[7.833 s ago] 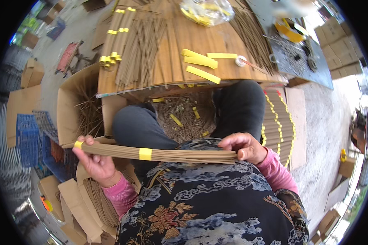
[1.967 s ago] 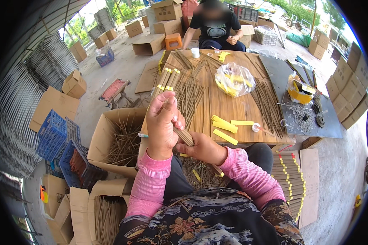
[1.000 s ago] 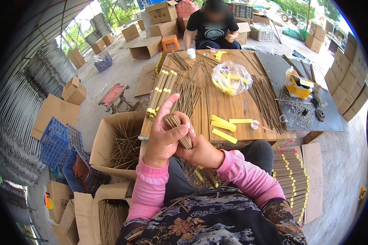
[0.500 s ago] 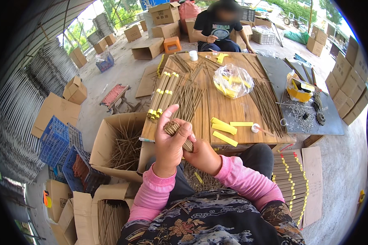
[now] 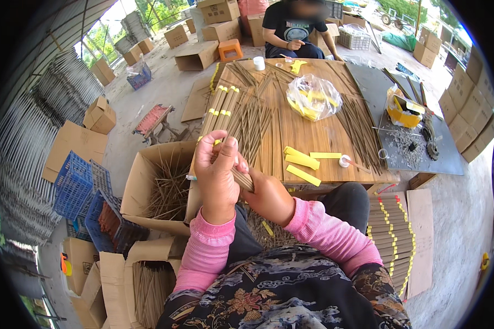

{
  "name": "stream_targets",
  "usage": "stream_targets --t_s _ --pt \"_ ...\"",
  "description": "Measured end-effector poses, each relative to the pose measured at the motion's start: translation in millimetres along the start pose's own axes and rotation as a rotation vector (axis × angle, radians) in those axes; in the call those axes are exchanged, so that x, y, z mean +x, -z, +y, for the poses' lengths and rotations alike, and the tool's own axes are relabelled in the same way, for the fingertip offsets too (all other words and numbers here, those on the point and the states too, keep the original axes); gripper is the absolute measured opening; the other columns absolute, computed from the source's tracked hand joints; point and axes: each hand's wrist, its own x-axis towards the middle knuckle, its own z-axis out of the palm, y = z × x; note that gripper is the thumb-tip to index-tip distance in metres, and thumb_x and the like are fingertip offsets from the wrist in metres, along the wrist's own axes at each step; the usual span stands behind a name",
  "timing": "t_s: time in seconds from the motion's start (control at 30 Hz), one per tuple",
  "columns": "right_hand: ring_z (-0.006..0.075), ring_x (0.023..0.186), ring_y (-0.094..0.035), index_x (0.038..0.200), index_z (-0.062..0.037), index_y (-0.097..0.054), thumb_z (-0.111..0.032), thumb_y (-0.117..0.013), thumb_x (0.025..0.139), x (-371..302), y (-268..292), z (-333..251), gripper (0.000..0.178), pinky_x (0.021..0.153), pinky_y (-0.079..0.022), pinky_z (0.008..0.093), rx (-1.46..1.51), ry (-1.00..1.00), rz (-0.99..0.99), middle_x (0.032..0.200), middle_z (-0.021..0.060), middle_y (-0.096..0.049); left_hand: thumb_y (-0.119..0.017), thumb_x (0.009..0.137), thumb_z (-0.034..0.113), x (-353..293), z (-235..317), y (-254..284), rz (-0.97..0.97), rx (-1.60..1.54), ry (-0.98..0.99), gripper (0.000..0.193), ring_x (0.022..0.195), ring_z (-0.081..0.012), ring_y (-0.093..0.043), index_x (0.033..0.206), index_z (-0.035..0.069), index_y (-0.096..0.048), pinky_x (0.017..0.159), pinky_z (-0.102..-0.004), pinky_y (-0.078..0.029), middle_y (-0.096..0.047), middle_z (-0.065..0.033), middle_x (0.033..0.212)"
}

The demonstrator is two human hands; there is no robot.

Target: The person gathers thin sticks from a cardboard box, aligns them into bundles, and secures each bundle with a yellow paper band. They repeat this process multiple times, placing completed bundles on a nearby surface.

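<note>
Over the near edge of the table I hold a bundle of thin brown incense sticks (image 5: pixel 242 179). My left hand (image 5: pixel 217 174) is closed round its upper end, hiding the stick tips. Lower down, my right hand (image 5: pixel 271 199) wraps the same bundle, its fingers mostly hidden. Just beyond my left hand lie several finished bundles (image 5: pixel 220 112) with yellow bands. To the right of my hands are yellow paper strips (image 5: pixel 302 159) and a small white pot (image 5: pixel 344 160) with a thin stick across it. Loose incense sticks (image 5: pixel 255 131) are spread on the wooden table (image 5: pixel 324 131).
An open carton (image 5: pixel 132 186) of loose sticks stands left of the table. A plastic bag (image 5: pixel 313 97) holds yellow paper. Across the table sits a co-worker (image 5: pixel 294 33). Banded bundles (image 5: pixel 391 236) lie on cardboard at my right. Blue crates (image 5: pixel 74 183) stand at the left.
My left hand has moved slightly left and up, and its fingers have curled over the bundle's end, which showed before. My right hand keeps its hold. The co-worker's raised hand has lowered.
</note>
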Motion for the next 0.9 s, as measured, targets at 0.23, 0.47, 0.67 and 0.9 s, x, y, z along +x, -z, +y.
stream_targets --t_s 0.23,0.47,0.67,0.9 --pt "0.0397 0.068 -0.058 0.087 0.0001 -0.054 -0.012 -0.059 0.075 -3 0 3 0.018 0.058 -0.047 0.0386 0.237 0.059 -0.068 0.072 0.0223 -0.058 -0.056 0.086 0.016 1 5 0 -0.106 -0.135 0.049 0.016 0.041 -0.0075 -0.036 0.098 0.007 -0.05 0.04 -0.0226 -0.035 -0.037 0.0026 0.053" --pt "0.0231 0.065 -0.062 0.092 0.001 -0.055 -0.009 -0.062 0.073 2 8 7 0.023 0.059 -0.047 0.0335 0.244 0.079 -0.17 0.07 0.0178 -0.06 -0.055 0.086 0.014 -8 -2 -5 -0.178 -0.074 0.068 0.018 0.04 -0.0078 -0.036 0.101 0.005 -0.048 0.038 -0.0229 -0.034 -0.038 0.0014 0.053" --pt "0.0383 0.072 -0.059 0.093 0.0017 -0.054 -0.009 -0.058 0.074 1 2 5 0.022 0.061 -0.048 0.0376 0.208 0.134 -0.005 0.073 0.024 -0.058 -0.057 0.086 0.031 -6 0 0 -0.322 -0.104 -0.051 0.048 0.064 -0.0157 -0.053 0.119 0.002 -0.038 0.062 -0.0297 -0.047 -0.052 -0.0068 0.073" --pt "0.0386 0.07 -0.059 0.09 -0.0013 -0.054 -0.007 -0.059 0.072 8 -1 18 0.02 0.059 -0.047 0.0402 0.223 0.244 0.03 0.076 0.0214 -0.059 -0.068 0.076 0.038 -27 -12 6 -0.335 0.613 -0.043 0.066 0.11 -0.0197 -0.045 0.118 -0.007 -0.041 0.097 -0.0355 -0.031 -0.049 -0.0174 0.116"
